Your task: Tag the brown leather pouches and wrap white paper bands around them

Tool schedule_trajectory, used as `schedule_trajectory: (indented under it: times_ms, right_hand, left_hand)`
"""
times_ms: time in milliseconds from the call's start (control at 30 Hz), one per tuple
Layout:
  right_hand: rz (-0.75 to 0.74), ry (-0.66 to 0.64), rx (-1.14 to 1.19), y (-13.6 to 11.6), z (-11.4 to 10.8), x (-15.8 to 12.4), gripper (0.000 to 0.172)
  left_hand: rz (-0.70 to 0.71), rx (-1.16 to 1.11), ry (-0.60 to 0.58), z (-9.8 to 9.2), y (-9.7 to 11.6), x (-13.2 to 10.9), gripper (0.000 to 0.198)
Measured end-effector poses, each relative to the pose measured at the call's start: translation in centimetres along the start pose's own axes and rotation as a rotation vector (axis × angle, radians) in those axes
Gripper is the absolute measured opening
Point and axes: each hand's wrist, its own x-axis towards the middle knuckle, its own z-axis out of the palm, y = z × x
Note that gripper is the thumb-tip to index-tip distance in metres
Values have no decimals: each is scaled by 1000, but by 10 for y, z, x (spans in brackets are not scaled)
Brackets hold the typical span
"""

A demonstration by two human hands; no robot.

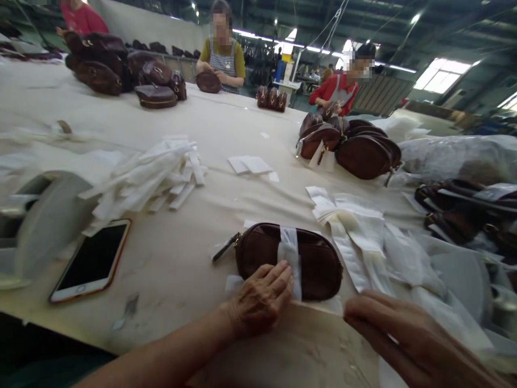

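Note:
A dark brown oval bag (319,264) lies flat on the pale table, with a zipper pull and strap end at its left. Around its middle runs a white paper strip (289,242). My left hand (264,296) lies with fingers stretched over the lower part of the strip and the bag's near edge. To the right of the bag, my right hand (399,328) is held near the table edge, blurred; its fingers are bent together, and whether they hold anything is hidden.
White strips (153,172) are heaped at left, above a phone (91,258). More white wrapping (363,231) lies right of the bag. Brown bags (363,153) stand behind, others (464,215) at far right. Three people stand across the table (242,126).

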Motion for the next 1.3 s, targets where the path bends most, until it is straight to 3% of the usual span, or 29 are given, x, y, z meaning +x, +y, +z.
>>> schedule_trajectory:
  times_ms: [100,233,433,633,733,900,1000,1133,1300]
  right_hand:
    - [-118,-93,-231,-7,3,65,25]
    - [-191,-150,-434,7,15,111,19]
    - [-167,-304,-453,16,18,139,19]
    - [27,-412,-388,16,14,159,15]
    - [155,-359,-241,22,13,169,4]
    - [174,-366,51,52,15,178,16]
    - [174,-287,117,66,18,172,19]
    - [187,24,67,51,29,144,21]
    - [-145,398,-148,10,72,91,29]
  left_hand:
    - [-2,5,8,-1,0,0,31]
    - [-9,9,39,0,0,-1,26]
    - [-19,-8,81,-1,-1,-1,26]
    - [-27,-32,65,-2,-2,0,29]
    - [-30,-33,68,-1,-2,0,30]
    - [-40,-31,82,3,-1,-2,30]
    - [-38,-33,84,4,-1,-2,30]
    - [-30,-14,102,3,0,-1,29]
    - [-42,-36,126,1,1,1,24]
